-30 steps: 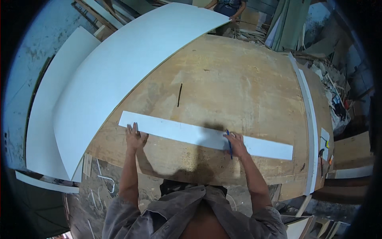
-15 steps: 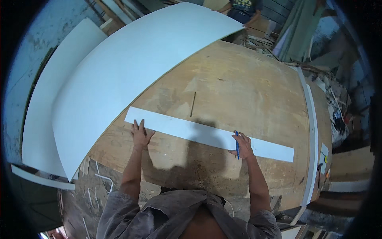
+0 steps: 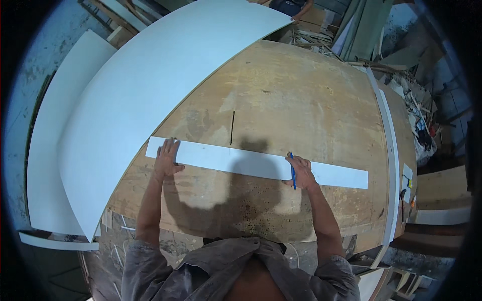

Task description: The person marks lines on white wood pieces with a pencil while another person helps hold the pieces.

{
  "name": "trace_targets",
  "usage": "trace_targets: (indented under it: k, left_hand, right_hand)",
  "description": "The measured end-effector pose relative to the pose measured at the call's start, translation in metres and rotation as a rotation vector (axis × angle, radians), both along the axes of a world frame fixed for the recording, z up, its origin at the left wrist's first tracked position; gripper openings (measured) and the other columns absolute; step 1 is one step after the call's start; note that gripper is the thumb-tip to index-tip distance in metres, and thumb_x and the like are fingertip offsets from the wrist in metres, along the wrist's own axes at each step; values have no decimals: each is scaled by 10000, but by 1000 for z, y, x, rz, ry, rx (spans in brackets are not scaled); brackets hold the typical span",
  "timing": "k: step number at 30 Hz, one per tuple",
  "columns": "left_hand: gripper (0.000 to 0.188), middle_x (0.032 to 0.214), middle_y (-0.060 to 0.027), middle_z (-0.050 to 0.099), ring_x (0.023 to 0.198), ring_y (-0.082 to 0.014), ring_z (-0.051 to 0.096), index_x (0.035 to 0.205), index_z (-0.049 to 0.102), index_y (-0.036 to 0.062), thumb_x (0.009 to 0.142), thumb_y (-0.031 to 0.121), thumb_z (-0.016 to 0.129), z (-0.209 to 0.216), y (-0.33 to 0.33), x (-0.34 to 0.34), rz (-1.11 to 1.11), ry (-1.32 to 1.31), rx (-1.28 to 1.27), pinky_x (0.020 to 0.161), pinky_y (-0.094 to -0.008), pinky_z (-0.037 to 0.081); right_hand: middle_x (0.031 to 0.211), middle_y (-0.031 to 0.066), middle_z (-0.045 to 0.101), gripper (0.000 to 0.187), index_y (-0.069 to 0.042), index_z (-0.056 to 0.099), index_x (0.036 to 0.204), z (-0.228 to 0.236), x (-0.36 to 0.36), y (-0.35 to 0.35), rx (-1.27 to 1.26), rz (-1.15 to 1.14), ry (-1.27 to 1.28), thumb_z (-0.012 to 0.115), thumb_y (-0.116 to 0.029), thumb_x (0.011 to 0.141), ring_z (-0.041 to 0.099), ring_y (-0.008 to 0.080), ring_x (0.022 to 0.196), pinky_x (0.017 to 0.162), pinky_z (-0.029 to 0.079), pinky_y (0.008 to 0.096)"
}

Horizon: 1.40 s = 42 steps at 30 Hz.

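Note:
A long narrow white strip (image 3: 211,156) lies across the wooden tabletop (image 3: 286,100), its left end at the edge of a large white sheet (image 3: 135,85). My left hand (image 3: 167,159) is flat across the strip near that end, fingers stretched out and thumb apart. Toward the strip's right part, my right hand (image 3: 303,173) rests on it with fingers bent. A blue pencil (image 3: 292,173) is held between its thumb and fingers, upper end pointing away from me. Beyond the strip, a dark narrow slot or mark (image 3: 232,128) shows in the tabletop.
Another person's hand (image 3: 296,18) is at the large sheet's far corner. A pale rail (image 3: 386,130) runs along the table's right side, with small tools (image 3: 405,190) beyond it. Scrap wood (image 3: 314,42) lies past the far edge. Another white panel (image 3: 55,150) leans at the left.
My left hand has slid farther onto the strip, its fingers now reaching the far edge. The right hand still holds the pencil. The whole view has shifted and turned slightly.

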<state>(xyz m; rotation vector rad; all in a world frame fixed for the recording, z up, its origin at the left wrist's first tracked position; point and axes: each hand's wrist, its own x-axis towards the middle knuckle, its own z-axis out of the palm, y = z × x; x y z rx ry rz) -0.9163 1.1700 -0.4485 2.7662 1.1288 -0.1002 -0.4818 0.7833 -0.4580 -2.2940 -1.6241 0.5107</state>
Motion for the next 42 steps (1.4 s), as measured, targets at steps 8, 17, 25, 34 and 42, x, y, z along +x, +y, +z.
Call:
trace_targets:
  k: [8, 17, 25, 34, 42]
  left_hand:
    - [1095, 1392, -176, 474, 1337, -377, 425, 1429, 435, 103, 484, 400, 900, 22, 38, 26, -358, 132, -36, 1162, -527, 311]
    - [1095, 1366, -173, 493, 1305, -382, 468, 1415, 420, 82, 473, 378, 893, 32, 34, 46, -207, 157, -101, 1123, -519, 366]
    - [1089, 1355, -184, 508, 1304, -387, 470, 1410, 429, 84, 469, 368, 896, 43, 50, 64, -236, 152, -9, 1101, -521, 388]
    - [1140, 1367, -195, 504, 1331, -415, 445, 1428, 409, 75, 445, 379, 900, 37, 64, 82, -224, 249, -90, 1125, -572, 357]
    - [1153, 1362, -207, 512, 1316, -443, 455, 1440, 385, 66, 462, 397, 899, 38, 68, 81, -257, 266, -104, 1103, -600, 371]
  right_hand:
    - [1312, 135, 559, 978, -151, 492, 1369, 1, 4, 2, 64, 69, -46, 879, -344, 491, 465, 353, 1290, 1106, 302, 489]
    - [1296, 101, 546, 1045, -158, 479, 1383, -7, 33, 19, 104, 114, -127, 918, -296, 445, 476, 355, 1252, 1081, 320, 487]
    - [1317, 99, 537, 1012, -165, 488, 1376, 11, 31, 30, 107, 65, -130, 920, -281, 468, 463, 344, 1269, 1100, 317, 484]
    - [1330, 96, 534, 1000, -150, 481, 1382, 10, 38, 38, 17, 64, -118, 919, -362, 508, 439, 317, 1315, 1149, 264, 545]
    - [1348, 115, 519, 1090, -143, 432, 1433, 0, 34, 34, 125, 68, -282, 919, -347, 480, 439, 335, 1310, 1105, 294, 533]
